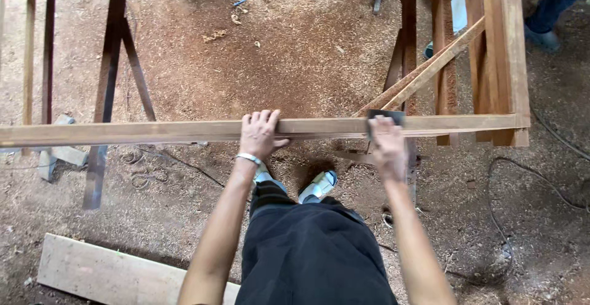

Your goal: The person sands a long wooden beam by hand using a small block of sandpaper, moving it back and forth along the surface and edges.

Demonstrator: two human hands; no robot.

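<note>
Gripping a long wooden rail (153, 132) that runs level across the view, the left hand (260, 134) curls its fingers (263, 118) over the far edge with the thumb on the near face, clenched on the wood. The right hand (387, 144) lies flat, fingers pressed down on a dark sheet of sandpaper (385, 116) that sits on the rail's top, just right of centre.

Judging by colour, the rail looks pale and even along most of its length, so the rubbing seems well on; how much of the stretch under and beyond the sheet remains I cannot tell.

The rail is straight, square-edged, matt and light brown. It meets an upright wooden frame (507, 53) at the right, with a thin diagonal slat (430, 70) leaning against it. Dark metal trestle legs (110, 65) stand at the left. Below, the floor (276, 53) is a soft reddish layer of sawdust, with a rough pale plank (104, 274) lying on it and a black cable (510, 176) trailing at the right.
</note>
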